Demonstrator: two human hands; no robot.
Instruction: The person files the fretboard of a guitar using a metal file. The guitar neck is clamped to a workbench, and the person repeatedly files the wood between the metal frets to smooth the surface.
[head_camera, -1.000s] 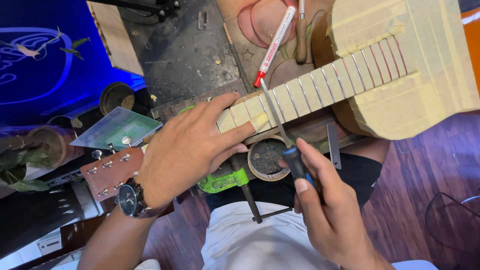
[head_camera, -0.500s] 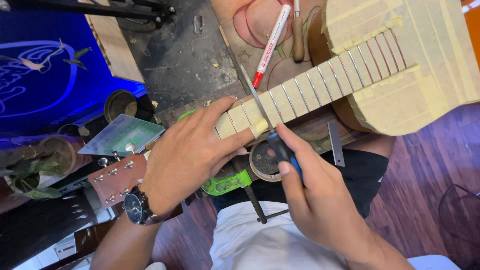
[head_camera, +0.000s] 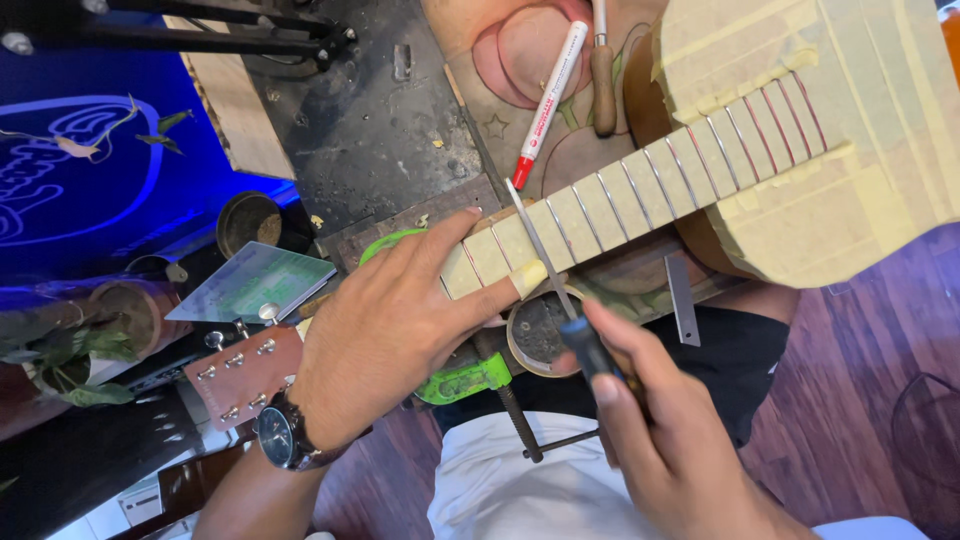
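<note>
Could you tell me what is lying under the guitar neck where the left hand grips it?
Beneath the guitar neck sit a round tin and a green clamp. The left hand covers the neck's underside there, so its support is hidden.

The dark, scuffed work surface (head_camera: 400, 150) carried a guitar with a tape-masked neck (head_camera: 640, 205). A red-capped white marker (head_camera: 547, 100) and a wooden-handled tool (head_camera: 603, 90) lay on a patterned mat (head_camera: 480, 110). A green clamp (head_camera: 462, 380) gripped its edge.
</note>
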